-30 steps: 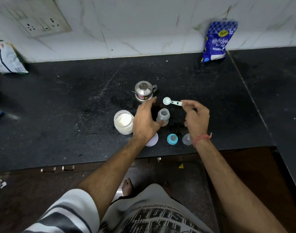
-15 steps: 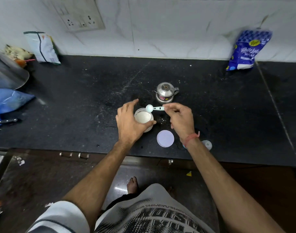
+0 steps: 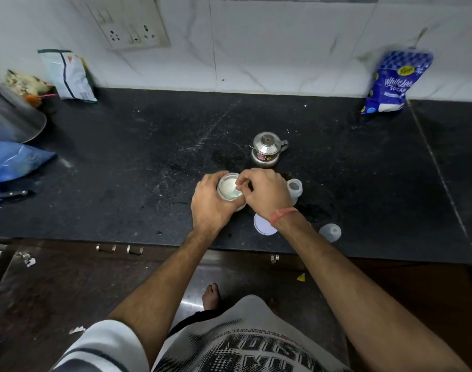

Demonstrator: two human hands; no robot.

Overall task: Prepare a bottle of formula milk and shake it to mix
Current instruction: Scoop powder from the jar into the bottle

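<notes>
- The scoop is mostly hidden: only a pale sliver of it shows inside the powder jar, under the fingertips of the right hand. Whether its bowl holds powder cannot be made out.
- The right hand's grip is a narrow pinch on the scoop's handle, fingers curled over the jar's mouth.
- The left hand has its grip wrapped round the jar's side; the jar's lower wall is covered by that hand.
- The baby bottle, open-topped, stands just right of the right hand's grip, partly hidden behind the knuckles.
- The round white lid lies on the desk nearer the person than the grip, its right part cut off by the wrist with the red band.
- The clear bottle cap sits further right, near the desk's edge; the teal ring is covered by the forearm.
- The steel pot stands just beyond the grip; the sugar bag leans on the wall, well apart.
- Half a second ago the scoop hung above the jar's rim in plain sight; now it is dipped inside, and the right hand has come over the jar's mouth. The left hand keeps its hold on the jar.
</notes>
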